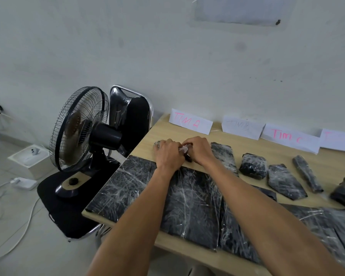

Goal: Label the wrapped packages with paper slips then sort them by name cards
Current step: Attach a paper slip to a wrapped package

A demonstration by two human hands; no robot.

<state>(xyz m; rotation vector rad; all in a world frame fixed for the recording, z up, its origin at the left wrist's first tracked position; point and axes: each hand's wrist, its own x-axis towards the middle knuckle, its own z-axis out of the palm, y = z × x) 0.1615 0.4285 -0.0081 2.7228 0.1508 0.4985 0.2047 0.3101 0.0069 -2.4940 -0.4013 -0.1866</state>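
Note:
Both my hands meet over a small dark wrapped package on the wooden table, in front of the name card reading "TIM A". My left hand covers most of the package. My right hand pinches a small pale paper slip against it. Only the package's left end and a dark bit below the slip show. Further name cards stand along the wall. Large flat wrapped packages lie under my forearms.
Several smaller wrapped packages lie to the right. A black fan stands on a black chair at the table's left edge. A white box and cables lie on the floor.

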